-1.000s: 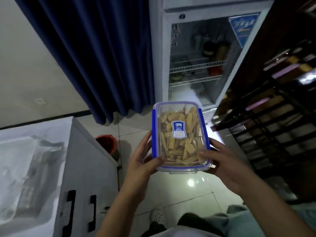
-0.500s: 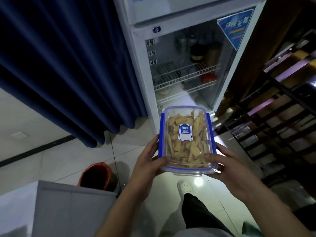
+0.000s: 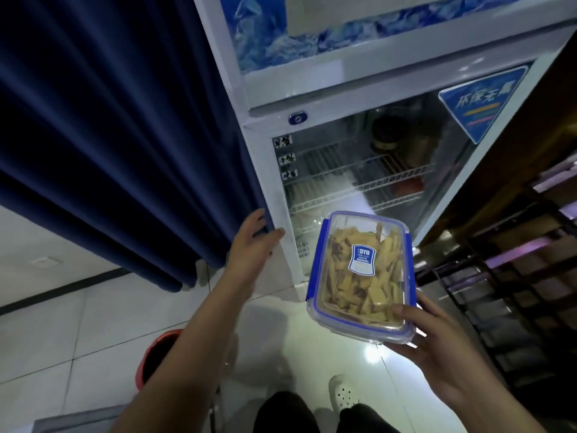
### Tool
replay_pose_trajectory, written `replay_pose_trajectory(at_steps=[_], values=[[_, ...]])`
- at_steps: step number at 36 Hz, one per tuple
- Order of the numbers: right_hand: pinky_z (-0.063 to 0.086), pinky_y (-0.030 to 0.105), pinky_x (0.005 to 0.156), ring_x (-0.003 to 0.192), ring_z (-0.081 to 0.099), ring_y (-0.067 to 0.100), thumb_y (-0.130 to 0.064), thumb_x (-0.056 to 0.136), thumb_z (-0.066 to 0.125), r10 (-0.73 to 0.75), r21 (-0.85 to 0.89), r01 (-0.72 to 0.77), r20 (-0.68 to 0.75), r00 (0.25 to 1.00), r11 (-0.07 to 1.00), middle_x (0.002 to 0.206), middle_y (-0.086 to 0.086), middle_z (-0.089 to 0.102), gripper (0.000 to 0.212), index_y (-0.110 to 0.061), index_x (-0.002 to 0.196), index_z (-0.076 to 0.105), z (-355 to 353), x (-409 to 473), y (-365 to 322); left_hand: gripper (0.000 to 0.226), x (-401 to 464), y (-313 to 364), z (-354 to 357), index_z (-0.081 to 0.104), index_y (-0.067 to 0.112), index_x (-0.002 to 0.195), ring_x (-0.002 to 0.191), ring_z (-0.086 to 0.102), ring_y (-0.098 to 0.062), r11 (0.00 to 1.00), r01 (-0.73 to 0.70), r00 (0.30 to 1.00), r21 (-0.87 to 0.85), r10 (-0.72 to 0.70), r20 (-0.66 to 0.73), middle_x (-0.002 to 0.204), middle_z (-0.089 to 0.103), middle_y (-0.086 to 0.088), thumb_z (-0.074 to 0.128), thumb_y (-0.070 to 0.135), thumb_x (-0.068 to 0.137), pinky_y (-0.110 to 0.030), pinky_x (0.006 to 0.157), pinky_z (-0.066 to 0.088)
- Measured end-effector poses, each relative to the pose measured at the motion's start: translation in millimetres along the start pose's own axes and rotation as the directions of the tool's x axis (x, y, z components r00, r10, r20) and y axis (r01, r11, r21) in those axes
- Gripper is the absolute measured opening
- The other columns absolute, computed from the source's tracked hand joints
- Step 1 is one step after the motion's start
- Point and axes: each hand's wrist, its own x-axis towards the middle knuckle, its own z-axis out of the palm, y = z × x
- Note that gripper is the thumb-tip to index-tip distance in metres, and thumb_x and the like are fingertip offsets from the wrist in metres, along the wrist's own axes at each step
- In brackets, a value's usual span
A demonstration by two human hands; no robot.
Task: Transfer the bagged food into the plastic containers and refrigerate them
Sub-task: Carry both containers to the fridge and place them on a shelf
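— Container [image 3: 362,276] first: where does it sit?

— Clear plastic, blue-rimmed lid clipped on, full of pale yellow food strips [image 3: 359,282], with a blue-and-white label [image 3: 362,259] on the lid. It is in the air in front of the fridge [image 3: 312,98], low against the glass door [image 3: 368,170], tilted so its far end points up toward the wire shelves [image 3: 359,185].

— Who holds it?

— Only the right hand [image 3: 437,348]. It grips the near corner, the one farthest from the fridge; the thumb [image 3: 409,312] lies pressed on the lid and the other fingers are curled underneath, mostly hidden.

— And the left hand [image 3: 253,242]?

— Stretched out to the fridge's left edge, where the door frame meets the dark blue curtain [image 3: 109,135]. The thumb is spread away and rests on the white frame; the fingers go round the edge, their tips out of sight, so I cannot tell whether they really grip it.

— Is the door open?

— It looks closed; jars and a red item show dimly through the glass.

— Anything else near the fridge?

— An orange bucket [image 3: 159,354] on the tiled floor to the fridge's left, below the left forearm, and a dark rack [image 3: 515,276] to the fridge's right.
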Motion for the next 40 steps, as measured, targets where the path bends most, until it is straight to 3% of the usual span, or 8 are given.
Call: replay_pose_trajectory(at_steps=[2, 4, 7, 12, 18, 25, 34, 40], values=[[0.056, 0.055, 0.09, 0.099, 0.072, 0.034, -0.023, 0.055, 0.082, -0.006, 0.0, 0.006, -0.026, 1.0, 1.0, 0.115, 0.009, 0.074, 0.064, -0.029, 0.117, 0.071, 4, 6, -2, 0.058, 30, 6, -3, 0.05, 0.035, 0.137, 0.115, 0.058, -0.011, 0.998, -0.034, 0.999, 0.05, 0.036, -0.036, 0.132, 0.052, 0.011, 0.075, 0.019, 0.088, -0.026, 0.081, 0.054], [0.056, 0.056, 0.087, 0.098, 0.072, 0.036, -0.022, 0.054, 0.083, -0.012, 0.009, 0.013, -0.062, 0.998, 1.0, 0.114, 0.01, 0.074, 0.063, -0.029, 0.116, 0.072, 9, 12, -1, 0.066, 55, 13, -5, 0.045, 0.03, 0.145, 0.124, 0.053, -0.016, 0.991, -0.099, 0.994, 0.092, 0.104, -0.042, 0.138, 0.05, 0.008, 0.076, 0.018, 0.087, -0.034, 0.099, 0.05], [0.06, 0.049, 0.078, 0.096, 0.073, 0.035, -0.022, 0.05, 0.084, -0.04, 0.026, 0.043, -0.104, 0.994, 0.999, 0.113, 0.01, 0.074, 0.067, -0.03, 0.116, 0.072, 20, 14, -1, 0.051, 77, 26, -5, 0.055, 0.04, 0.126, 0.107, 0.063, 0.001, 0.96, -0.266, 0.964, 0.093, 0.266, 0.009, 0.117, 0.064, 0.03, 0.074, 0.012, 0.087, -0.017, 0.09, 0.052], [0.061, 0.047, 0.077, 0.092, 0.074, 0.032, -0.024, 0.051, 0.084, -0.067, 0.04, 0.075, -0.163, 0.984, 0.996, 0.111, 0.009, 0.075, 0.063, -0.031, 0.112, 0.073, 41, 10, 1, 0.05, 102, 32, -9, 0.053, 0.014, 0.137, 0.115, 0.064, -0.015, 0.956, -0.279, 0.96, 0.09, 0.276, 0.044, 0.129, 0.065, -0.003, 0.07, 0.009, 0.091, -0.038, 0.104, 0.051], [0.06, 0.046, 0.077, 0.096, 0.073, 0.034, -0.02, 0.059, 0.08, -0.081, 0.052, 0.096, -0.24, 0.967, 0.994, 0.114, 0.009, 0.074, 0.061, -0.03, 0.118, 0.07, 61, 6, 16, 0.041, 115, 24, -14, 0.055, 0.012, 0.13, 0.114, 0.064, -0.02, 0.952, -0.298, 0.954, 0.064, 0.294, 0.057, 0.124, 0.066, -0.008, 0.069, 0.008, 0.092, -0.044, 0.105, 0.049], [0.061, 0.04, 0.071, 0.097, 0.073, 0.032, -0.021, 0.065, 0.079, -0.068, 0.117, 0.112, -0.331, 0.941, 0.987, 0.114, 0.006, 0.074, 0.046, -0.032, 0.11, 0.074, 78, -8, 47, 0.04, 126, 12, -22, 0.055, 0.017, 0.134, 0.118, 0.06, -0.016, 0.925, -0.37, 0.924, 0.091, 0.356, 0.137, 0.126, 0.065, -0.004, 0.066, 0.015, 0.095, -0.039, 0.106, 0.049], [0.059, 0.041, 0.076, 0.099, 0.073, 0.03, -0.037, 0.043, 0.091, -0.071, 0.128, 0.136, -0.421, 0.904, 0.982, 0.118, 0.007, 0.073, 0.078, -0.031, 0.118, 0.071, 70, -40, 71, 0.037, 81, -9, -23, 0.055, 0.044, 0.111, 0.115, 0.062, -0.016, 0.905, -0.425, 0.889, -0.001, 0.417, 0.189, 0.123, 0.065, -0.002, 0.072, 0.019, 0.091, -0.034, 0.102, 0.051], [0.06, 0.042, 0.076, 0.097, 0.073, 0.029, -0.026, 0.054, 0.082, -0.092, 0.172, 0.196, -0.481, 0.872, 0.965, 0.115, 0.006, 0.074, 0.061, -0.031, 0.114, 0.073, 46, -68, 74, 0.038, 12, -34, -8, 0.054, 0.042, 0.108, 0.105, 0.058, 0.004, 0.869, -0.494, 0.844, 0.007, 0.478, 0.243, 0.11, 0.062, 0.024, 0.077, 0.021, 0.086, -0.007, 0.089, 0.041]])
